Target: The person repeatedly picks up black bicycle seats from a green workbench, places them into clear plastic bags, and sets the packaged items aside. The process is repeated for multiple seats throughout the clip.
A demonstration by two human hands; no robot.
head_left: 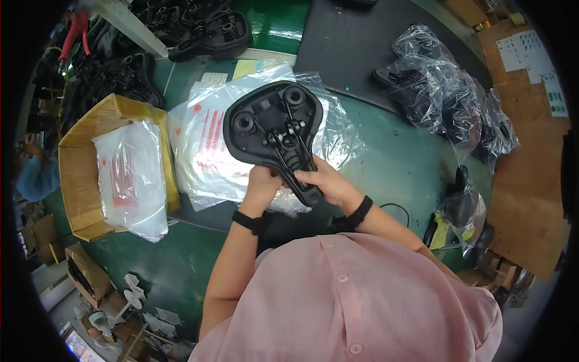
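A black bicycle saddle [268,123] is held underside up, its rails and round springs showing and its narrow nose toward me. My left hand [263,186] grips the nose from the left, its fingers partly hidden beneath. On the other side my right hand [332,184] closes round the nose, thumb on top. Beneath the saddle lies a stack of clear plastic bags [199,151] with red print, spread on the green table.
At left, a yellow-taped cardboard box [78,175] holds more plastic bags [129,181]. Several bare saddles [214,36] are piled at the back left. Bagged saddles [437,84] lie at the right on a black mat [338,54]. Another bagged saddle [464,208] sits near the right edge.
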